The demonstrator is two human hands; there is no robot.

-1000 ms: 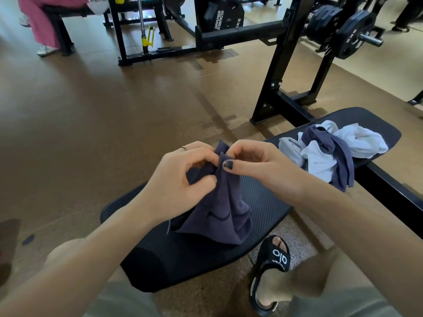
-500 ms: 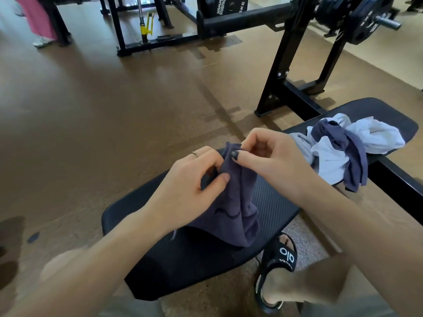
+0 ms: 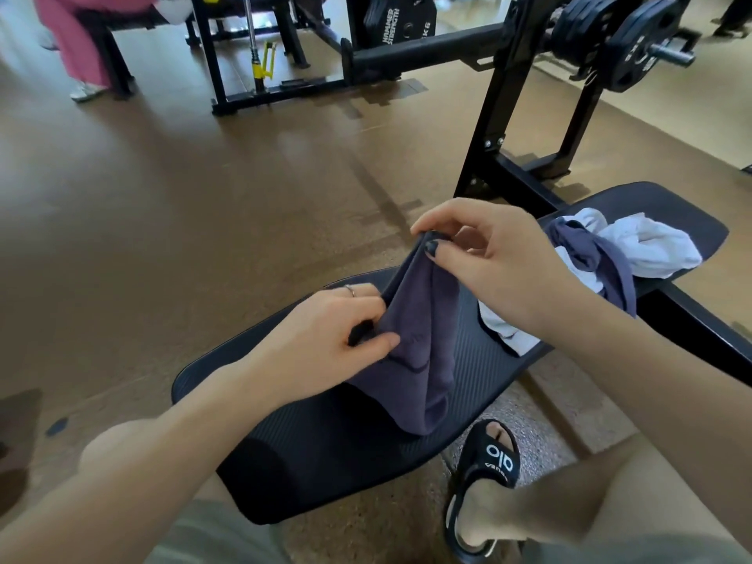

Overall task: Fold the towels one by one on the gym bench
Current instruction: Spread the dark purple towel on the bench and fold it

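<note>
- Pinching the top edge of the dark purple towel (image 3: 411, 343) between thumb and forefinger, our right hand (image 3: 492, 262) lifts it above the gym bench (image 3: 325, 449).
- Our left hand (image 3: 325, 343) grips the same towel lower down, thumb on the front, fingers curled behind the cloth.
- The towel hangs between our 2 hands, its lower end resting on the bench pad.
- Farther along the bench, beyond our right hand, sits the pile of unfolded towels (image 3: 635, 254), white and purple mixed.
- Beside the bench's near end, our foot wears a black slide sandal (image 3: 488, 470).
- Behind the bench stands a black weight rack (image 3: 512, 116).
</note>
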